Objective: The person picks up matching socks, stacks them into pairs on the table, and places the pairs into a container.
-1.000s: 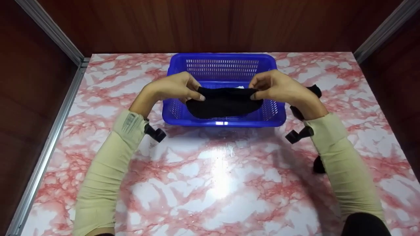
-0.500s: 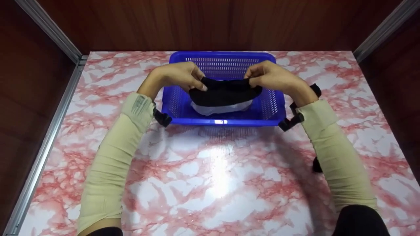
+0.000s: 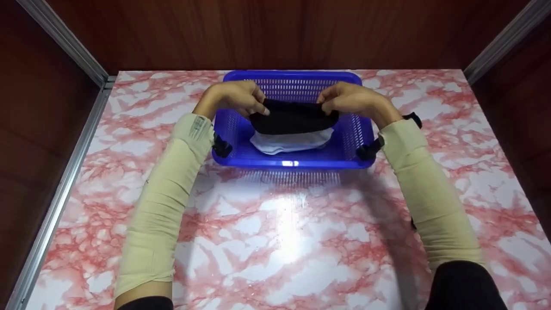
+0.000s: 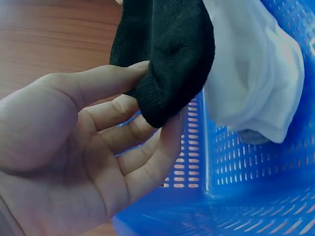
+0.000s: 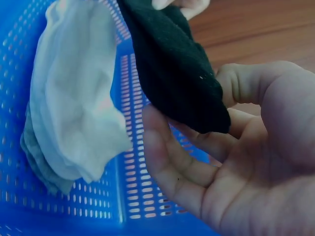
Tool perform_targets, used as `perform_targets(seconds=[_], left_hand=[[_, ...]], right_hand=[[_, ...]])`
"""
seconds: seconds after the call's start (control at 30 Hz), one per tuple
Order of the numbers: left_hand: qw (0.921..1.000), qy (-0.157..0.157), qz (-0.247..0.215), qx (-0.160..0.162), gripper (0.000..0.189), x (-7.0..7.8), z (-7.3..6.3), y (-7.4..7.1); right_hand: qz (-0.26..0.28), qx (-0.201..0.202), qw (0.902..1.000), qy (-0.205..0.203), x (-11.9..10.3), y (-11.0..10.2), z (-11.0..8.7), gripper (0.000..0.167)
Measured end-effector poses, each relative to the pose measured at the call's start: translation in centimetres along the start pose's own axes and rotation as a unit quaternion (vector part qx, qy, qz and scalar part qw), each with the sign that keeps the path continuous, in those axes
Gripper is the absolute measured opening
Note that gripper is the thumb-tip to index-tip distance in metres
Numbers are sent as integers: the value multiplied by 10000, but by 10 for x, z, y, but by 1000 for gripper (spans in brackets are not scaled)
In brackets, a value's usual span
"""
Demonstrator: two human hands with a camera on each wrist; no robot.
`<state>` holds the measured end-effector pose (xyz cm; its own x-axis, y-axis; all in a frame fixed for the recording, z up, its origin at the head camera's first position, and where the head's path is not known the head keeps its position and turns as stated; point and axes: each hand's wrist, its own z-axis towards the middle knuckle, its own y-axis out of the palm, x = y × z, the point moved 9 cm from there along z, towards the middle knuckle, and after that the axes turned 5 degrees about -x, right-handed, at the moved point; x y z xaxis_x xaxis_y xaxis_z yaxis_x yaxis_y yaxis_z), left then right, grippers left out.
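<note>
A black sock point(image 3: 295, 119) is stretched sideways between both hands over the blue plastic basket point(image 3: 292, 163). My left hand point(image 3: 241, 98) pinches one end between thumb and fingers; in the left wrist view its ribbed edge shows beside the thumb. At the other end, my right hand point(image 3: 351, 101) pinches the sock in the same way. Beneath it, white socks point(image 3: 292, 141) lie flat in the basket, partly covered by the black one in the head view. A grey piece of fabric point(image 5: 37, 152) shows under the white ones in the right wrist view.
The basket stands on a red-and-white marbled table point(image 3: 275, 241), near the brown wood-look back panel point(image 3: 280, 34). A black cloth item point(image 3: 414, 119) lies right of the basket, mostly behind the right wrist. Another dark bit point(image 3: 413, 224) peeks out by the right sleeve.
Both hands have moved forward, away from the body, carrying the black sock toward the back of the basket. The white socks beneath have come into view.
</note>
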<state>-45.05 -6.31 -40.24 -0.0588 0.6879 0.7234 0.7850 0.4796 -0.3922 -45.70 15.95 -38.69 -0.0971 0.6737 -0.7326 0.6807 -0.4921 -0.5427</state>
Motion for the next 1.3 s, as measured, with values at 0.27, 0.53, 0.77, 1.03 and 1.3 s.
perform_targets(seconds=[0.27,0.53,0.77,1.03,1.3], left_hand=[[9996,-81,267,-6,39,1,6,-2],[9942,-245,987,-363,42,0,15,-1],[9961,-648,463,-381,42,-14,24,0],[9944,-920,22,-512,37,-21,30,9],[9933,-1026,57,-526,32,-23,30,10]], right_hand=[[-498,-251,9983,195,6,0,10,13],[-880,-531,9940,373,12,9,19,19],[-752,-648,9939,481,20,19,26,11],[-162,-932,9927,752,34,30,31,20],[73,-1012,9921,733,38,33,32,18]])
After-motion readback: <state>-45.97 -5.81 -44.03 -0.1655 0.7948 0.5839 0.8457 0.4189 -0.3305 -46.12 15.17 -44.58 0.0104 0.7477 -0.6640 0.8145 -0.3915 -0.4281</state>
